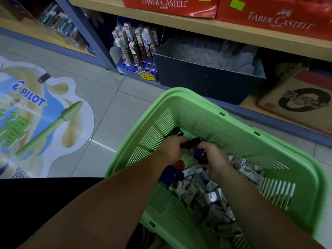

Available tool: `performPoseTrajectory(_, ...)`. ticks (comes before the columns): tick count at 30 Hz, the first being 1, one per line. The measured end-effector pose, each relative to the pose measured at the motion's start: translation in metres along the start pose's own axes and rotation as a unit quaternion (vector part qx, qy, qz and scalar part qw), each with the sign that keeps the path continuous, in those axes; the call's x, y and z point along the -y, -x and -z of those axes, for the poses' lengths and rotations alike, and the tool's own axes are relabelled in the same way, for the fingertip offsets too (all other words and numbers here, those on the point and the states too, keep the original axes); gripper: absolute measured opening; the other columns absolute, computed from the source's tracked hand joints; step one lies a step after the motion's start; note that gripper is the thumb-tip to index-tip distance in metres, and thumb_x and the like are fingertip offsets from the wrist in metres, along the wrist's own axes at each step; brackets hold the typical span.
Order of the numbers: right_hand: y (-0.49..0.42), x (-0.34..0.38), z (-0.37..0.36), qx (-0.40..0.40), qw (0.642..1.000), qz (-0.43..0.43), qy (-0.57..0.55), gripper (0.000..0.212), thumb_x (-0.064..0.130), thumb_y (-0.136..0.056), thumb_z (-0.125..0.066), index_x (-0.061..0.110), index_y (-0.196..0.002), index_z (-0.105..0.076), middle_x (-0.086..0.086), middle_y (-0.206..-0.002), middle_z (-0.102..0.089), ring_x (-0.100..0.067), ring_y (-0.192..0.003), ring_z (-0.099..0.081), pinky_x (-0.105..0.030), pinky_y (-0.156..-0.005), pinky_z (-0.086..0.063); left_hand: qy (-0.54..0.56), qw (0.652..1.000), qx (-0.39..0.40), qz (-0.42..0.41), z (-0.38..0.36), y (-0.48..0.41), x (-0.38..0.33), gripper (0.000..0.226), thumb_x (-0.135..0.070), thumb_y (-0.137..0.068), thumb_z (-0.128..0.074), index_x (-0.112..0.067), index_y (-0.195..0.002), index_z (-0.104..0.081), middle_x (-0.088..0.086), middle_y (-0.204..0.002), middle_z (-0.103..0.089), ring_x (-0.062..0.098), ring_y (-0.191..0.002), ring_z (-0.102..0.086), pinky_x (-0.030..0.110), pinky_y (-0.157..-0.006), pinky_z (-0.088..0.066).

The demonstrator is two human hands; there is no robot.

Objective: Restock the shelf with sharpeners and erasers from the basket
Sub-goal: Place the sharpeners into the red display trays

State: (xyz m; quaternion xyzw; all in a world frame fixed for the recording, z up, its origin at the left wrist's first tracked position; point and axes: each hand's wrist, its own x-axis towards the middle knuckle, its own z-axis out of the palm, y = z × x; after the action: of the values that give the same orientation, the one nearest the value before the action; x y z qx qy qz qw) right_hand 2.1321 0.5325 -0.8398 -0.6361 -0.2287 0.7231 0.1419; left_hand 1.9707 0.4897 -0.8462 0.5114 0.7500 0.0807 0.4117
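Basket (237, 130) of wrapped erasers (197, 191), left fingers (180, 141) curled round black sharpener (193, 141), right fingers (206, 147) gripping blue sharpener (199, 154)

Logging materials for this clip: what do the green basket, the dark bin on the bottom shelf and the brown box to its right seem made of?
Green basket: moulded plastic, semi-matte, judging by its slotted walls and rounded rim.
Dark bin: probably matte card or thin plastic; thin straight walls, hard to tell.
Brown box: likely cardboard, tan matte surface with black print.
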Motion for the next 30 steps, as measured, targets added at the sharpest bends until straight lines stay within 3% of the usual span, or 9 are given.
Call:
performPoseTrajectory(3, 0.007, 0.0, 0.003, -0.025, 0.999, -0.004, -0.035, 0.037, 0.011, -0.074, -0.069, -0.004, -0.108, -0.068, -0.023, -0.089, -0.072, -0.034, -0.071, -0.072, -0.05, -0.072, -0.061, 0.053, 0.999, 0.002, 0.013, 0.005, 0.001, -0.002, 0.032, -0.014, -0.098, -0.065, -0.015, -0.13, -0.067, 0.008, -0.127, -0.068, 0.026, -0.115, -0.064, 0.026, -0.095, -0.048)
performPoseTrajectory(8, 0.03, 0.009, 0.002, -0.007, 0.997, -0.014, -0.075, 0.007, 0.004, -0.088, -0.058, 0.001, -0.093, -0.061, -0.018, -0.094, -0.061, -0.036, -0.084, -0.061, -0.051, -0.084, -0.058, 0.137, 0.989, 0.025, 0.051, 0.012, 0.013, -0.01, 0.025, -0.012, -0.103, -0.057, -0.016, -0.126, -0.068, 0.009, -0.127, -0.065, 0.023, -0.108, -0.063, 0.025, -0.087, -0.051)
performPoseTrajectory(13, 0.039, 0.014, 0.009, -0.039, 0.996, -0.014, -0.084, 0.01, 0.003, -0.086, -0.06, 0.002, -0.096, -0.06, -0.017, -0.099, -0.056, -0.037, -0.083, -0.058, -0.056, -0.089, -0.059, 0.098, 0.993, 0.007, 0.068, 0.008, 0.01, -0.014, 0.058, -0.034, -0.089, -0.08, -0.014, -0.139, -0.06, 0.008, -0.137, -0.062, 0.026, -0.119, -0.061, 0.029, -0.098, -0.05)
performPoseTrajectory(15, 0.039, 0.012, 0.013, -0.039, 0.994, -0.015, -0.1, 0.019, 0.002, -0.085, -0.063, 0.001, -0.104, -0.063, -0.018, -0.107, -0.057, -0.039, -0.09, -0.06, -0.053, -0.082, -0.062, 0.081, 0.993, -0.013, 0.089, 0.004, 0.004, -0.02, 0.059, -0.039, -0.087, -0.081, -0.009, -0.134, -0.062, 0.009, -0.126, -0.066, 0.027, -0.111, -0.064, 0.028, -0.088, -0.051)
performPoseTrajectory(19, 0.038, 0.008, 0.018, 0.016, 0.99, -0.025, -0.135, 0.04, 0.003, -0.09, -0.067, 0.004, -0.13, -0.06, -0.027, -0.121, -0.065, -0.04, -0.102, -0.068, -0.05, -0.077, -0.064, 0.022, 0.994, -0.03, 0.103, -0.004, -0.008, -0.03, 0.023, -0.033, -0.087, -0.077, -0.014, -0.093, -0.064, 0.01, -0.101, -0.069, 0.028, -0.091, -0.067, 0.031, -0.071, -0.051)
performPoseTrajectory(23, 0.04, 0.009, 0.019, 0.061, 0.991, -0.018, -0.118, 0.035, 0.009, -0.092, -0.068, 0.004, -0.125, -0.059, -0.021, -0.108, -0.074, -0.037, -0.098, -0.073, -0.053, -0.087, -0.061, 0.004, 0.994, -0.029, 0.102, -0.005, -0.008, -0.035, 0.016, -0.021, -0.087, -0.072, -0.014, -0.095, -0.06, 0.008, -0.102, -0.068, 0.027, -0.094, -0.065, 0.033, -0.078, -0.054)
performPoseTrajectory(27, 0.054, 0.015, 0.014, 0.043, 0.998, -0.003, -0.045, 0.043, 0.011, -0.085, -0.081, 0.004, -0.123, -0.063, -0.027, -0.12, -0.07, -0.044, -0.108, -0.07, -0.05, -0.077, -0.064, 0.013, 0.995, -0.014, 0.099, 0.003, 0.004, -0.027, 0.034, -0.024, -0.086, -0.077, -0.011, -0.115, -0.063, 0.006, -0.109, -0.067, 0.026, -0.097, -0.066, 0.036, -0.084, -0.057)
performPoseTrajectory(30, 0.079, 0.03, 0.011, 0.04, 0.998, 0.021, 0.032, 0.042, 0.019, -0.085, -0.086, 0.005, -0.117, -0.063, -0.023, -0.115, -0.067, -0.04, -0.097, -0.071, -0.043, -0.068, -0.063, 0.043, 0.996, 0.011, 0.082, 0.015, 0.021, -0.022, 0.008, -0.023, -0.089, -0.075, -0.016, -0.087, -0.07, 0.005, -0.093, -0.071, 0.022, -0.087, -0.067, 0.032, -0.078, -0.058)
